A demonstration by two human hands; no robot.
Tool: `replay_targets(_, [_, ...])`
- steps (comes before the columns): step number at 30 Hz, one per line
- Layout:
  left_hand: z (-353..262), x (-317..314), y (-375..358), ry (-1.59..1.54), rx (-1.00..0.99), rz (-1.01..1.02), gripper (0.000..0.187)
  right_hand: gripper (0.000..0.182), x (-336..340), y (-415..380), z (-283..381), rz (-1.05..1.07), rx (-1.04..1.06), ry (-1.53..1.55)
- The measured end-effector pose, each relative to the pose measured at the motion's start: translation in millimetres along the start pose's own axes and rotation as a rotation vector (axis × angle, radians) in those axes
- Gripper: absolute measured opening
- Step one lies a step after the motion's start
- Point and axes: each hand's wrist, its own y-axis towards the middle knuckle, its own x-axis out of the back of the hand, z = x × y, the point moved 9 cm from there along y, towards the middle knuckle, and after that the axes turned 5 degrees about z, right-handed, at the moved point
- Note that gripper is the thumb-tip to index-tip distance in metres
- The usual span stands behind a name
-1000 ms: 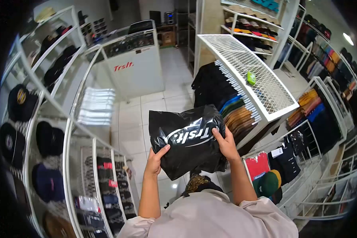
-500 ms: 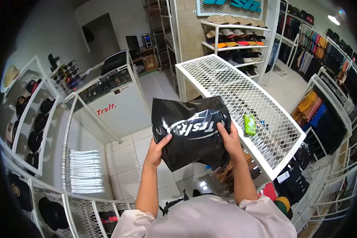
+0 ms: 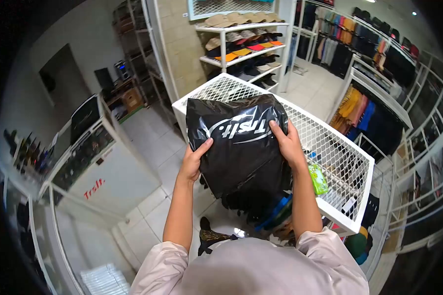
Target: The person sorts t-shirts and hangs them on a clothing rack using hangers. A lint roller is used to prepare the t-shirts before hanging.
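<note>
Both my hands hold a glossy black plastic bag (image 3: 241, 162) with a white "Trslt." print, out in front of my body. My left hand (image 3: 193, 160) grips its left edge, thumb on the front face. On the right edge, my right hand (image 3: 288, 145) pinches the bag with the thumb over the print. The fingers behind the bag are hidden. Beyond it stands a white mesh-top table (image 3: 325, 132). A green packet (image 3: 318, 179) lies on the mesh beside my right forearm.
A white counter (image 3: 118, 172) with red lettering stands to the left. Shelves of caps (image 3: 241, 44) are at the back. Hanging clothes (image 3: 354, 113) and white racks line the right side. A stack of white folded items (image 3: 105, 280) sits at lower left.
My view has turned to the right, so the counter now sits further left. The bag has tilted and is raised slightly in view, still held at both sides.
</note>
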Motion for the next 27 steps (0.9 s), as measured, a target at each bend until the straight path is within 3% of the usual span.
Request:
replay_targets(3, [0,24,71,-0.018,0.033,0.081,0.044,0.043,-6,57,-2,-0.06,-0.019,-0.062])
replay_targets(5, [1,39,114,0.007,0.087,0.131,0.044,0.048,-5,95,-11,-0.137,-0.068,-0.4])
replay_targets(9, [4,74,181,0.102,0.013,0.107,0.045,0.05,-16,187,-48,-0.066,-0.055,-0.616])
replay_targets(10, [6,83,192,0.147,0.044,0.119,0.053,0.05,-22,208,-48,-0.071,-0.053,-0.628])
replay_targets(13, [5,97,212,0.176,0.033,0.201,0.052,0.054,-46,261,-54,-0.018,0.035,-0.779])
replay_targets(15, [9,113,224,0.284,-0.041,0.109,0.041,0.056,-46,282,-65,-0.062,-0.106,-0.941])
replay_targets(16, [21,119,223,0.494,0.152,0.113,0.037,0.056,-46,286,-78,-0.067,-0.118,-0.944])
replay_targets(17, [35,129,217,0.703,0.349,0.116,0.036,0.056,-43,289,-92,-0.12,-0.139,-1.091])
replay_targets(18, [42,130,215,0.707,0.227,0.134,0.04,0.056,-42,289,-102,-0.172,-0.16,-1.237])
replay_targets(23, [19,115,195,0.959,0.215,0.142,0.042,0.057,-87,201,-121,-0.057,-0.348,-1.294])
replay_targets(27, [27,90,189,1.048,0.179,0.217,0.041,0.053,-97,111,-107,-0.179,-0.28,-1.264])
